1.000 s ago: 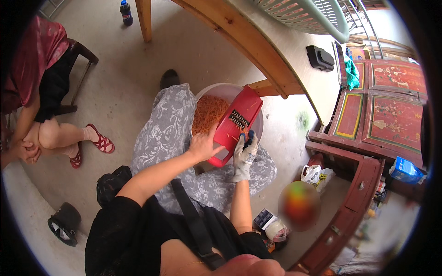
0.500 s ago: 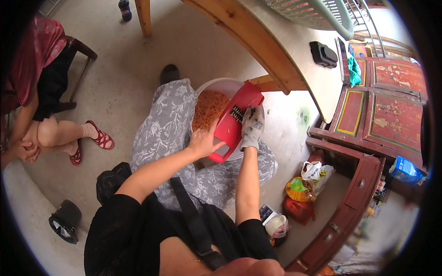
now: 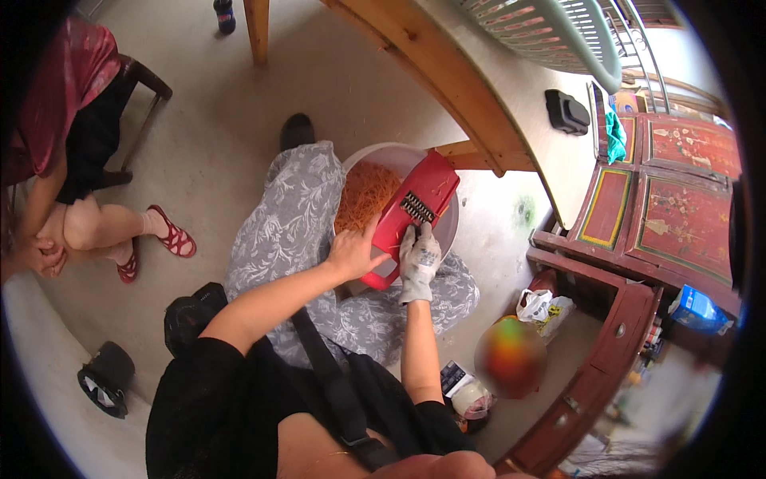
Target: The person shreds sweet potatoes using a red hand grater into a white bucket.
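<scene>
A red grater (image 3: 432, 182) rests slantwise across a white tub (image 3: 454, 231) between my knees. Orange shreds, like grated carrot, lie heaped (image 3: 365, 195) in the tub's left side. My bare left hand (image 3: 351, 254) grips the grater's edge near its handle loop, thumb pointing right. Just below the metal blade rows (image 3: 416, 207), my right hand (image 3: 419, 267), in a light grey work glove, presses on the grater's face with fingers bent. Whatever lies under those fingers is hidden. Grey leaf-patterned cloth (image 3: 281, 215) covers my legs on both sides of the tub.
A wooden table leg frame (image 3: 455, 76) arches close beyond the tub. At left sits another person (image 3: 80, 215), hands clasped, in red sandals. A black bin (image 3: 108, 371) stands lower left. Bags (image 3: 535, 305) and a red cabinet (image 3: 630, 319) are at right.
My gloved right hand has slid down the grater toward the handle end, uncovering more of the blade rows. My left hand keeps its hold. The view has shifted slightly.
</scene>
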The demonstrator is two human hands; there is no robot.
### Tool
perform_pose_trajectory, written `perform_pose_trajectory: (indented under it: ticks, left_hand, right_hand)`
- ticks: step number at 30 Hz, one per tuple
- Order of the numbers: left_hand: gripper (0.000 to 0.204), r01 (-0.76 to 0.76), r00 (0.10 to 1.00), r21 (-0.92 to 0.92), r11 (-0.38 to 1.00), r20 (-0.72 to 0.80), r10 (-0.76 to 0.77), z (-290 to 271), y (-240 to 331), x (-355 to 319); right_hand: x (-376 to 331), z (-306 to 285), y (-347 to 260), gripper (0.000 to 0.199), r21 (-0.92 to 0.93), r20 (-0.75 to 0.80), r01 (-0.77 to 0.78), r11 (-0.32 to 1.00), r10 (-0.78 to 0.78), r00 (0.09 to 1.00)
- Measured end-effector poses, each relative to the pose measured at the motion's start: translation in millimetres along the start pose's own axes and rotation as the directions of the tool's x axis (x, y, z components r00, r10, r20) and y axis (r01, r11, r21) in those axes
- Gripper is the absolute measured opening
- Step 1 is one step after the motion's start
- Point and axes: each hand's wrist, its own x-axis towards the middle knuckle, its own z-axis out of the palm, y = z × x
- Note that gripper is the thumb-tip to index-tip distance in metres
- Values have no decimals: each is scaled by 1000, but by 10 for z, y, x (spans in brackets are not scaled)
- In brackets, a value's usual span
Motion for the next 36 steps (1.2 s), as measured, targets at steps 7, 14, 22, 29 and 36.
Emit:
perform_pose_trajectory:
  ticks: [7,14,22,29,36]
  left_hand:
    - [94,36,999,-53,998,15,-36,-41,-1,52]
    - [94,28,1000,21,999,-10,-28,-8,36,22]
    - [98,18,1000,-10,1000,-17,-18,37,3,-3]
    - [95,3,999,-25,1000,-33,-4,-20,34,32]
    - [94,37,999,-28,999,20,-36,-19,13,15]
  right_hand:
    - [131,42,-6,19,13,-19,-92,996,92,996]
    - [582,221,132,21,-123,-87,-175,977,165,982]
    - [217,171,-92,25,-58,21,-134,989,136,991]
    - [120,154,-121,26,-67,-102,11,998,-18,995]
    - [344,103,-207,24,-98,-6,-34,995,33,999]
